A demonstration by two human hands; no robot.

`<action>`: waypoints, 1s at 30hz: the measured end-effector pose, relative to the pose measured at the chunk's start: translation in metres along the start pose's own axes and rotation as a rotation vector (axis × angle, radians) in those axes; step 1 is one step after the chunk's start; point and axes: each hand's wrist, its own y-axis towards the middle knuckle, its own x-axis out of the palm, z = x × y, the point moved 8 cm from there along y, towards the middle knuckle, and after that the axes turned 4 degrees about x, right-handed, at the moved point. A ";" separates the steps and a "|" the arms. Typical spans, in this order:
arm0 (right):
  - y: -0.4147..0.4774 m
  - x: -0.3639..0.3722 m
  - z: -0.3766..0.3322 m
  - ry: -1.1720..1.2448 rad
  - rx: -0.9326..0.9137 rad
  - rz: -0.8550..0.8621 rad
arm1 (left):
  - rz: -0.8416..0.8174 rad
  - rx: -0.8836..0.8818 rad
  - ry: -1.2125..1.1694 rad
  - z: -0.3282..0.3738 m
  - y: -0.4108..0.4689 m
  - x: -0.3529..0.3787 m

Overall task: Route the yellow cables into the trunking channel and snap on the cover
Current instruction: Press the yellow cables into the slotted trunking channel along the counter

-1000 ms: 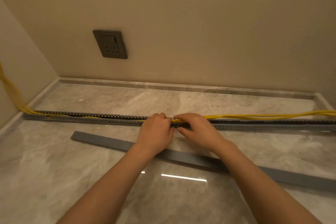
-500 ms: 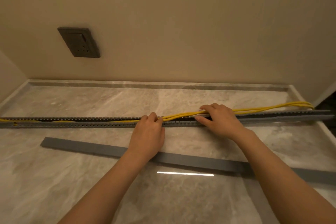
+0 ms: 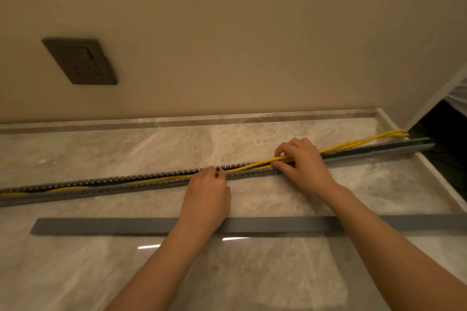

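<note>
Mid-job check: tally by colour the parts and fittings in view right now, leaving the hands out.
Grey: 3, namely the trunking channel, the cover lying loose on the floor, and the wall socket.
Yellow: 1, the cable bundle; its single strands are too fine to count.
Total: 4

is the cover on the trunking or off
Off: the grey cover lies flat on the marble surface, apart from the trunking channel, whose open top shows yellow cables.
</note>
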 end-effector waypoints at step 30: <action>-0.017 0.033 0.006 0.098 -0.269 -0.343 | 0.127 -0.065 -0.044 0.067 0.015 -0.003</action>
